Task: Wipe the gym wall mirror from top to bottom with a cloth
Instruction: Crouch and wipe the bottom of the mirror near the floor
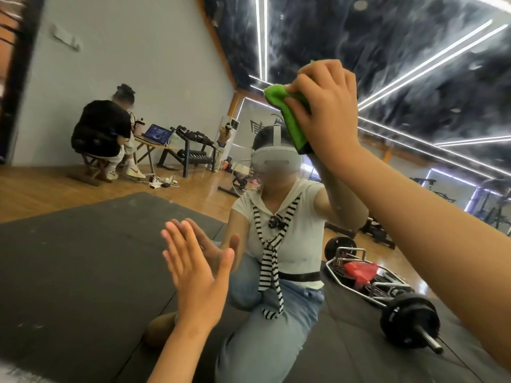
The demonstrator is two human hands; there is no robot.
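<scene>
Green fuzzy cloth, half hidden in the gripping right hand, slants down the glass wall mirror. Lower on it, the left hand presses flat-fingered.

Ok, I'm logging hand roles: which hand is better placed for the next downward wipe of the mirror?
Right. The right hand grips the green cloth high against the mirror, with room below to sweep. The left hand is pressed flat on the mirror lower down, holding nothing, probably bracing.
</scene>
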